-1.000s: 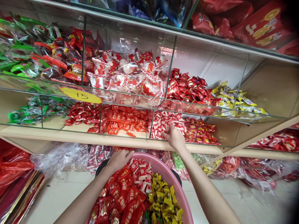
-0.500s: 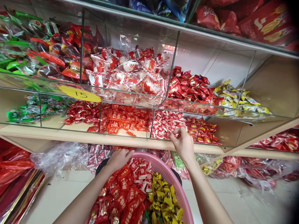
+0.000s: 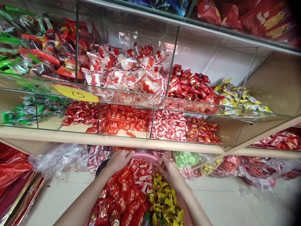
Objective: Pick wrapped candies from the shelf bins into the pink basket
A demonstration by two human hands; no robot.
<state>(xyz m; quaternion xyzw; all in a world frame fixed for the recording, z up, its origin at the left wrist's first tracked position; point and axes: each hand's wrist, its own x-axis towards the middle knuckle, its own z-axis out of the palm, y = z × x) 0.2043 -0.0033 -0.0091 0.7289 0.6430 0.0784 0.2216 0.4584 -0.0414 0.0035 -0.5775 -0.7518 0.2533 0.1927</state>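
Observation:
A pink plastic basket [image 3: 147, 157] holds red-wrapped candies [image 3: 122, 201], small red-and-white candies [image 3: 142, 175] and yellow-wrapped candies [image 3: 166, 201]. On the basket's far left rim lies my left hand [image 3: 120, 160], its fingers closed over the edge. My right hand [image 3: 169, 171] is at the far right rim, fingers bent around it, with the thumb side near the red-and-white candies. Above the basket, a shelf compartment is filled with matching red-and-white candies [image 3: 169, 125], beside one of orange-red packets [image 3: 128, 119].
The wooden shelf edge [image 3: 94, 138] runs just beyond the basket. Glass dividers and a yellow "15" tag [image 3: 75, 93] are on the shelves. Clear plastic bags [image 3: 58, 158] and a bag of green candies [image 3: 185, 159] lie below. Red wrapping [image 3: 13, 163] is at left.
My right hand has moved down and left from the red-and-white candy compartment to the basket's rim. My left hand has stayed on the rim. The view has shifted slightly.

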